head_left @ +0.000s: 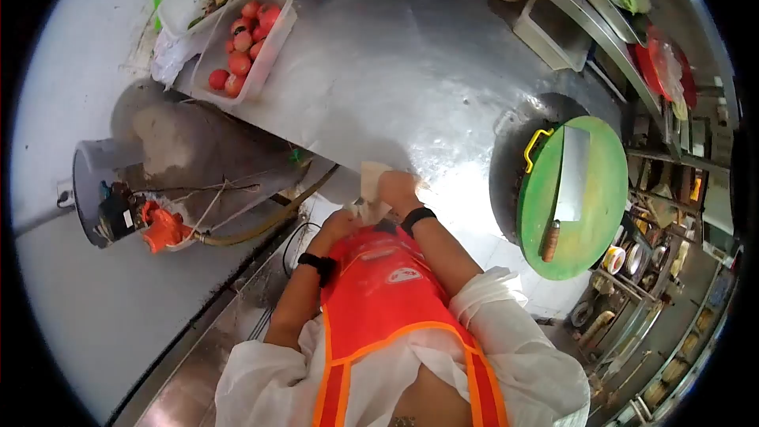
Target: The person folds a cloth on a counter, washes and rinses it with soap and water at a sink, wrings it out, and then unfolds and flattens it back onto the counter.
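My right hand (398, 190) is closed on a flat, pale beige piece (371, 181) that looks like cloth or paper. Its exact kind I cannot make out. Close by, in front of the red apron (383, 269), my left hand (340, 225) has its fingers curled at the lower, whitish end of the same piece. Both hands are at the near edge of the steel table (379, 71). To their right, a cleaver (572, 178) with a wooden handle lies on a round green chopping board (605, 205), out of reach of my fingers.
A white tub of tomatoes (282, 12) stands at the table's far left, beside another tub (170, 12). A grey bucket (88, 190) and an orange device (164, 228) with a hose are lower left. Shelves (656, 253) line the right. An off-white bin (549, 39) sits behind the board.
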Motion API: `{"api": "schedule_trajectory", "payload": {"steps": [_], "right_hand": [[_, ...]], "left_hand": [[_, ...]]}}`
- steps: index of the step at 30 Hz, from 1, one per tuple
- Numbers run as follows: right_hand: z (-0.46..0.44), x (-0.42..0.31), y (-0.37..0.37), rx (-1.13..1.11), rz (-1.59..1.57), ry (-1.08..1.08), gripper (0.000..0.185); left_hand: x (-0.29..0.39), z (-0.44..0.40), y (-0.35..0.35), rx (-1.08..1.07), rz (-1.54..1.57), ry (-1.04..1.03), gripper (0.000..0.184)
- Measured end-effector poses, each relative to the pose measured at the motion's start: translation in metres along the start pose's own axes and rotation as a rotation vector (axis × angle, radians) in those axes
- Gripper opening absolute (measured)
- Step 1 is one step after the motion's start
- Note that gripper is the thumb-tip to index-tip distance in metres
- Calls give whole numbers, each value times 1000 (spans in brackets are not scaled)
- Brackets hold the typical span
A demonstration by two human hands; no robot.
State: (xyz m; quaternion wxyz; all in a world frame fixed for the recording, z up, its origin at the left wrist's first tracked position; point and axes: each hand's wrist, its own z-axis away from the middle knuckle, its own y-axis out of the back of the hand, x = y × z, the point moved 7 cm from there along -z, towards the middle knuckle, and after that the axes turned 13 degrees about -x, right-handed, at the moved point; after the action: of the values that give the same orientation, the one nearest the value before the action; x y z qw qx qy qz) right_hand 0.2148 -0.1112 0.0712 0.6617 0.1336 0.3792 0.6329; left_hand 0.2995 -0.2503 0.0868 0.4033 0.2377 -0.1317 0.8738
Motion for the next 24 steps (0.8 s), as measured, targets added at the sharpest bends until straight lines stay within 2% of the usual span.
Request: {"api": "schedule_trajectory", "payload": {"steps": [1,3,6,10,12,13,15,16,17,19,21,23,24], "right_hand": [[-1,-2,0,-6,6,8,16],[1,-15,-1,-28,73,192,16],[8,-6,8,-45,-68,149,18],[26,31,11,-22,-100,95,23],[17,75,-14,124,-182,14,26],[29,82,-5,140,-186,4,26],[69,124,15,228,-507,-428,26],[77,135,16,248,-517,-439,26],[87,151,14,285,-577,-508,27],[105,176,7,339,-651,-590,29],[119,198,-2,503,-831,-627,29],[122,209,-13,587,-877,-660,27],[126,212,-17,651,-862,-717,24]], "left_hand": [[0,0,-3,5,10,2,38],[10,2,-4,98,-126,-106,40],[-2,-18,-8,140,-176,-60,40],[42,-9,-4,153,-232,-170,39],[64,-3,-4,84,11,-229,37],[70,-5,-3,79,-4,-238,37],[79,-9,8,185,182,-308,35],[86,-7,16,270,207,-321,34],[95,-9,18,258,187,-334,34],[103,-9,32,389,368,-307,36],[117,-19,32,378,367,-306,38],[130,-30,28,403,383,-427,39],[113,-58,27,324,475,-330,27]]}}
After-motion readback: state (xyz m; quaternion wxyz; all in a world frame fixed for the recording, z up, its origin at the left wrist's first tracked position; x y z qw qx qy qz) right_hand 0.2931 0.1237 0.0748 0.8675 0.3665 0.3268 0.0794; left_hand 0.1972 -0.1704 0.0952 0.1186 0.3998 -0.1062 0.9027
